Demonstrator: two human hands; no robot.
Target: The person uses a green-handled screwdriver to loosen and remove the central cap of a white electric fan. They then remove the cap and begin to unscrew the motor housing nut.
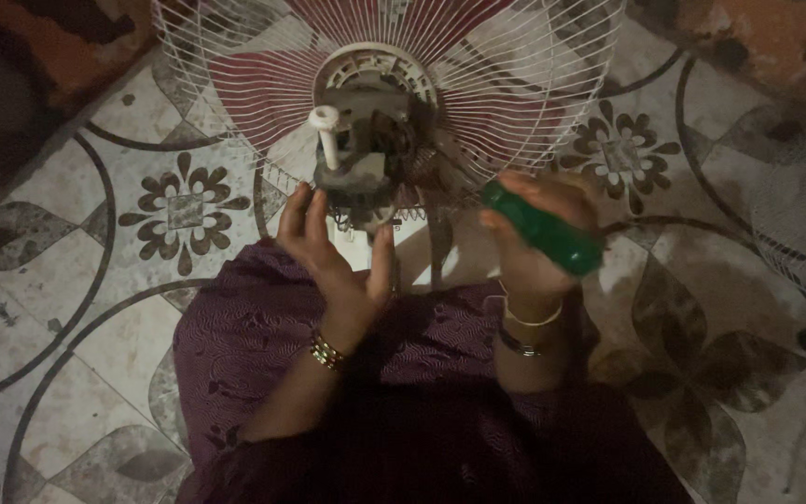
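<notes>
Head view. Right hand (538, 233): fingers clamped on a green-handled screwdriver (543, 229), translucent handle lying diagonally. Left hand (333, 247): fingers apart, cupped just below the grey fan motor housing (370, 140), which carries a white knob (326, 131). White wire fan guard (506, 84) and red blades (254, 84) lie beyond both hands, on the patterned floor (76, 280).

No packages, labels, signs or screens are visible in this view.
</notes>
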